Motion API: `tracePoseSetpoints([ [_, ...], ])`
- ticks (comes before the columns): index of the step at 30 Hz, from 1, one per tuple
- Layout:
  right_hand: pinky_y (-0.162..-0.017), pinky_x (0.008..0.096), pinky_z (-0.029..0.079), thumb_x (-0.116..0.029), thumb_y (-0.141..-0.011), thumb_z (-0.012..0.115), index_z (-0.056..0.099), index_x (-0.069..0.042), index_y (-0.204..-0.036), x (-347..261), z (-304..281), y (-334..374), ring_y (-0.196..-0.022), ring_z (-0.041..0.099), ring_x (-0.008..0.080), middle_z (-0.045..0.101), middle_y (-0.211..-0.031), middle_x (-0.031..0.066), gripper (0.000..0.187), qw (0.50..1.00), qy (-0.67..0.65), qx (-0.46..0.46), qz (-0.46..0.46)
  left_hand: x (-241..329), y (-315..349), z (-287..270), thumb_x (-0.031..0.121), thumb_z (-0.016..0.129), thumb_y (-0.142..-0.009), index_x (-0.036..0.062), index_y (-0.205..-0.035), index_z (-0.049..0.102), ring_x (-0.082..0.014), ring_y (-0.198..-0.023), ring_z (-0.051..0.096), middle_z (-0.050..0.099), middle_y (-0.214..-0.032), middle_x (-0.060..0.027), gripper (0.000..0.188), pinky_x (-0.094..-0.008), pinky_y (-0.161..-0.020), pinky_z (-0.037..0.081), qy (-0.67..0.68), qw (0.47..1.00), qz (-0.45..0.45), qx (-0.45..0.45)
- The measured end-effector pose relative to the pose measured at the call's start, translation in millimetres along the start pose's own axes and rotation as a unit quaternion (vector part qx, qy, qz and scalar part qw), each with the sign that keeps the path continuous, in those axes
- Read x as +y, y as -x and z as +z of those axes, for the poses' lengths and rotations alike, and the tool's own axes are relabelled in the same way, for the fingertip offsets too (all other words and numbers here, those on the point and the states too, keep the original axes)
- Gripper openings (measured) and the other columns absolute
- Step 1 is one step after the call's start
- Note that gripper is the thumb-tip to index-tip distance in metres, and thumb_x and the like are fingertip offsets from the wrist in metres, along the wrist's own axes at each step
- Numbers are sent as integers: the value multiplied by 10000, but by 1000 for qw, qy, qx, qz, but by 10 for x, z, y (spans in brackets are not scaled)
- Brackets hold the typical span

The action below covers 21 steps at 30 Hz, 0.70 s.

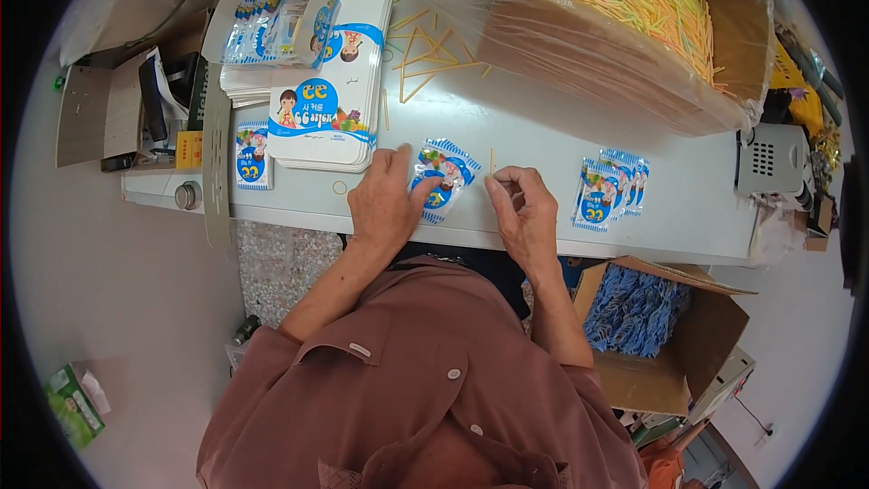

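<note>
On the table in front of me lies a small fan of shiny blue-and-white packets (449, 183). My left hand (380, 204) rests at their left side, its thumb stretched over the near edge of the packets and its fingers apart from the thumb, on the tabletop. Just right of the packets, my right hand (527, 217) pinches a thin yellow stick (492, 159) upright between thumb and forefinger; the other fingers are curled. Another overlapping group of the same packets (597, 197) lies to the right of that hand.
A plastic-lined carton (579, 54) full of thin coloured sticks stands at the back right; loose sticks (418, 62) lie beside it. At left are stacked printed cards (321, 140), an open box (308, 36) of packets and one packet (253, 156). Below right, a carton (665, 380) holds blue packets.
</note>
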State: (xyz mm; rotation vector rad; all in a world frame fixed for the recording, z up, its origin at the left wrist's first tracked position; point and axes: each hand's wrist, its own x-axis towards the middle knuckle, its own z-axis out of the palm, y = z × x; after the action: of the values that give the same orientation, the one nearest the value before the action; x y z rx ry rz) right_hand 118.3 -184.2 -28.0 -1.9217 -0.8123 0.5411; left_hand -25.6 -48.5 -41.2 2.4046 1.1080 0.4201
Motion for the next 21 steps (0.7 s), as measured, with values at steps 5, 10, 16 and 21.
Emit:
tracePoseSetpoints([
  [5, -604, 232, 437, -93, -923, 679, 623, 6, -985, 17, 74, 40, -662, 506, 76, 602, -818, 46, 129, 1000, -10, -25, -4, -107, 6, 132, 204, 805, -766, 47, -927, 654, -270, -767, 658, 632, -865, -91, 272, -391, -643, 511, 124, 992, -17, 18],
  [10, -618, 229, 446, -83, -916, 683, 618, 8, -1013, 3, 122, 4, -684, 521, 80, 616, -858, 44, 148, 999, -26, -22, -12, -162, 46, 169, 93, 793, -798, 11, -879, 651, -173, -681, 604, 620, -810, -85, 183, -309, -614, 484, 222, 973, -52, 31],
  [16, -778, 253, 457, -83, -853, 743, 619, -4, -1112, -193, 167, -176, -840, 567, 115, 652, -921, 39, 298, 986, -163, -37, 8, -59, -8, -130, 50, 776, -786, -5, -882, 699, -234, -777, 614, 640, -803, -109, 136, -334, -704, 489, 302, 952, 16, -34],
  [21, -748, 275, 490, -95, -850, 740, 680, -25, -980, -300, -33, -326, -817, 629, 147, 682, -900, 52, 159, 966, -186, -178, 23, 50, -72, -278, 44, 751, -827, 5, -964, 741, -172, -747, 629, 692, -827, -106, 142, -282, -669, 487, 377, 923, 21, -70],
])
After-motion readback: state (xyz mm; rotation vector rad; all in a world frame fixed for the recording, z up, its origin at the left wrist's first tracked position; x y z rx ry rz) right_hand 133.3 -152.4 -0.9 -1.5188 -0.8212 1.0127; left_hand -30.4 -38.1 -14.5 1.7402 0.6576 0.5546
